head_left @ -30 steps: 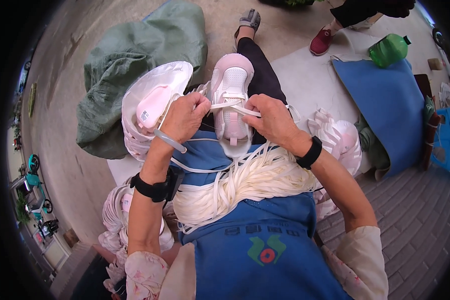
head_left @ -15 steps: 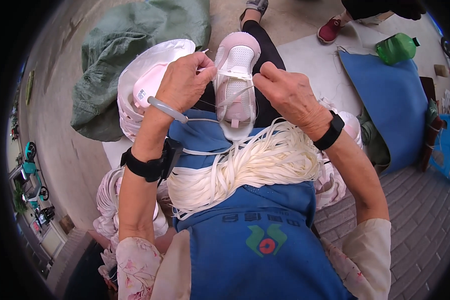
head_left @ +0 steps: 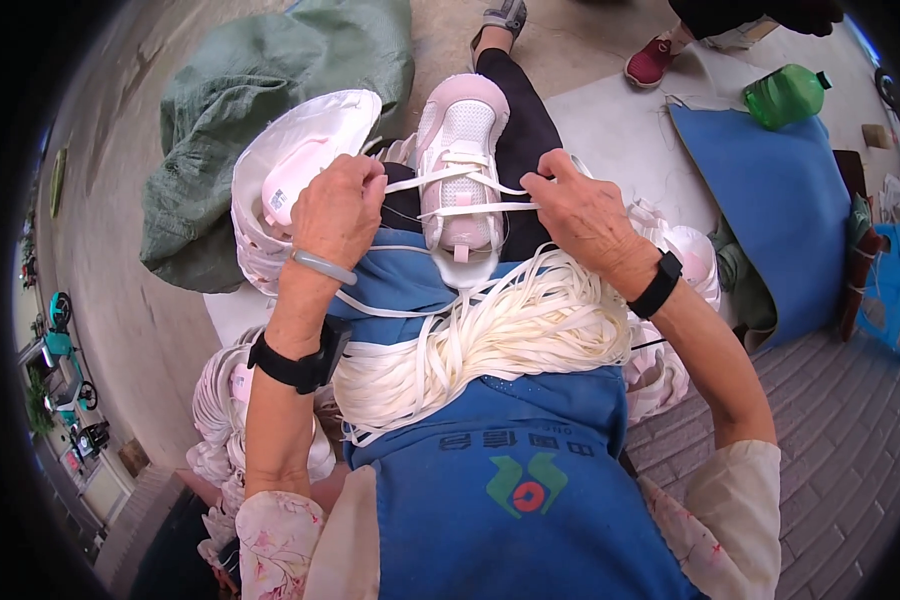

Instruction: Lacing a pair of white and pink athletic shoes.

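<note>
A pink and white sneaker (head_left: 462, 125) lies in front of me, toe pointing away. White shoelace (head_left: 470, 210) crosses its tongue and stretches out to both sides. My left hand (head_left: 338, 205), left of the sneaker, is closed, pinching one lace strand at the fingertips. On the other side my right hand (head_left: 582, 215) is closed on the lace too, with a short bit showing beyond its fingers. A thick bundle of cream-white shoelaces (head_left: 490, 335) lies across my lap on the blue apron (head_left: 510, 430).
Stacked white and pink shoe uppers (head_left: 305, 150) stand left of the sneaker; more uppers (head_left: 220, 400) lie by my left elbow. A green sack (head_left: 270, 120) is at the far left. Rightward are a blue sheet (head_left: 760, 200), a green bottle (head_left: 787, 96) and another person's red shoe (head_left: 650, 62).
My hands have moved apart from close beside the sneaker, the left one leftward and nearer me. The lace strands now stretch outward to each hand. The sneaker has shifted slightly.
</note>
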`<action>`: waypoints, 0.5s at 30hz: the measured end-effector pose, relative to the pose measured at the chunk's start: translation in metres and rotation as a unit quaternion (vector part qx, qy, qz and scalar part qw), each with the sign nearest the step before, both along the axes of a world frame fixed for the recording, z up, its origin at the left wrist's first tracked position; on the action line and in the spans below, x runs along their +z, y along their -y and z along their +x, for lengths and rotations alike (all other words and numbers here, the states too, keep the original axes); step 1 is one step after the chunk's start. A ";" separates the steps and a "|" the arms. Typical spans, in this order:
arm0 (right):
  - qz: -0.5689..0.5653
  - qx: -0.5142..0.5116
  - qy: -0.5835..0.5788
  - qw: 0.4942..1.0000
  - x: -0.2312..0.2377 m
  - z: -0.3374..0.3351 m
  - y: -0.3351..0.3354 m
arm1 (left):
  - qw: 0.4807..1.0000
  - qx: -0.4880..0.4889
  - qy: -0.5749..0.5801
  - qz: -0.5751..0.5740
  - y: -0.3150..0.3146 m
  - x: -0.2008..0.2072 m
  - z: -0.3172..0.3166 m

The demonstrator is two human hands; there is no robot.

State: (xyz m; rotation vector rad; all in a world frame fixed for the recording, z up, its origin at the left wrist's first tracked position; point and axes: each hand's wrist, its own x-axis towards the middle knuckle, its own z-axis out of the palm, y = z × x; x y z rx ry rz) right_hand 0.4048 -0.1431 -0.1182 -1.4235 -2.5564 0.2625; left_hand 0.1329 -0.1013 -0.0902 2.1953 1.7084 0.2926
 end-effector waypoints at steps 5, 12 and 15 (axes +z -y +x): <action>-0.090 -0.039 -0.070 0.993 0.017 0.010 0.026 | 0.974 0.044 0.213 0.063 0.012 0.021 0.006; -0.065 -0.025 0.048 0.996 0.023 0.013 0.039 | 0.897 0.122 0.271 -0.326 0.035 0.017 0.023; -0.083 -0.038 -0.085 0.992 0.032 -0.005 0.030 | 0.943 0.079 0.226 -0.233 0.037 -0.003 0.015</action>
